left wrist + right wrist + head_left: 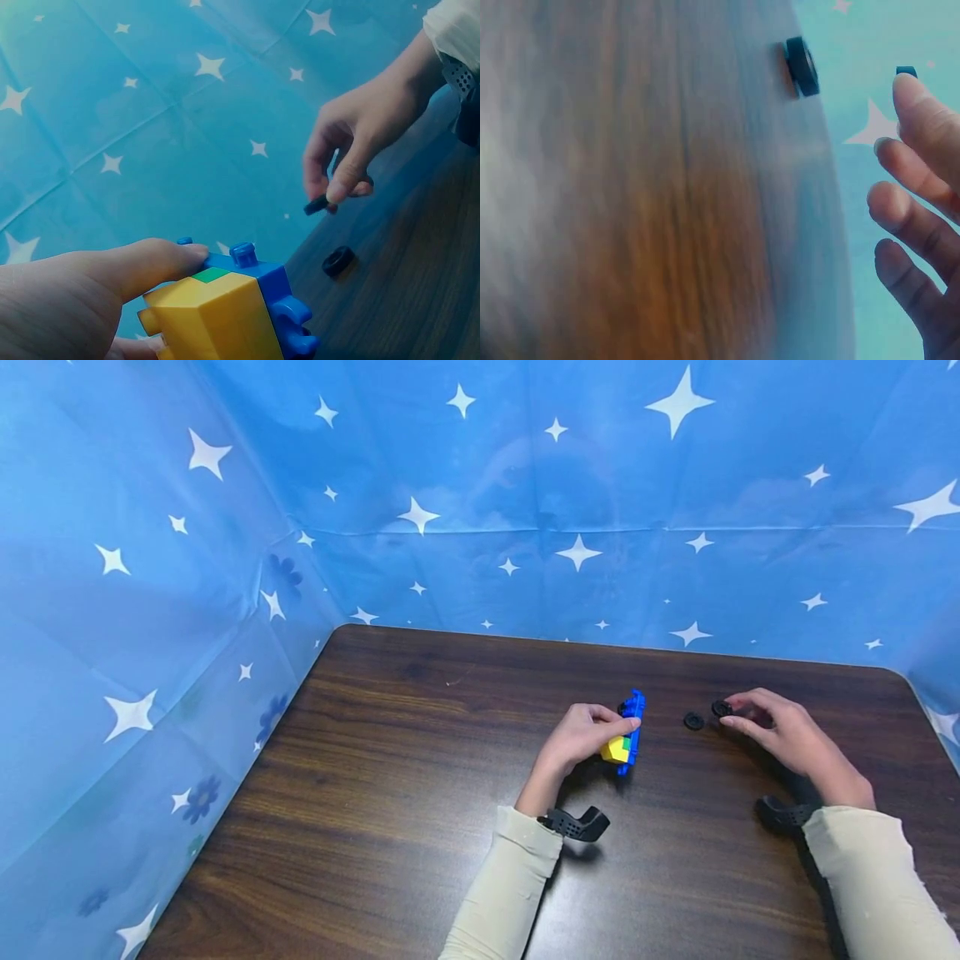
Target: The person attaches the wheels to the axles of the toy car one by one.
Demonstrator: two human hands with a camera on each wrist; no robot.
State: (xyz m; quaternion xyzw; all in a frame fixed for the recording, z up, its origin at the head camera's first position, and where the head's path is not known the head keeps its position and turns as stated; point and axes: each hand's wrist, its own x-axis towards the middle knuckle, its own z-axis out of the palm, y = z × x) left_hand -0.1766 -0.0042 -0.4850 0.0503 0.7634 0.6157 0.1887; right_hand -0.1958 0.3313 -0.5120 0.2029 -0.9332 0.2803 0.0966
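My left hand [576, 739] grips a toy block vehicle [616, 750], its thumb along the blue base. The base is turned toward the right, with yellow and green blocks on its left side. Blue studs and clips stick out from the base [274, 289] in the left wrist view. Over to the right, my right hand [791, 737] pinches a small black wheel [722, 708] between thumb and fingertips. Just left of it a second black wheel [693, 721] lies on the table. In the right wrist view, the thumb hides most of the held wheel [906, 71].
The dark wood-grain table [390, 777] has rounded far corners. Blue cloth with white stars [495, 468] hangs along its back and left sides. Each wrist wears a black camera mount, such as the left one [581, 825], below the hand.
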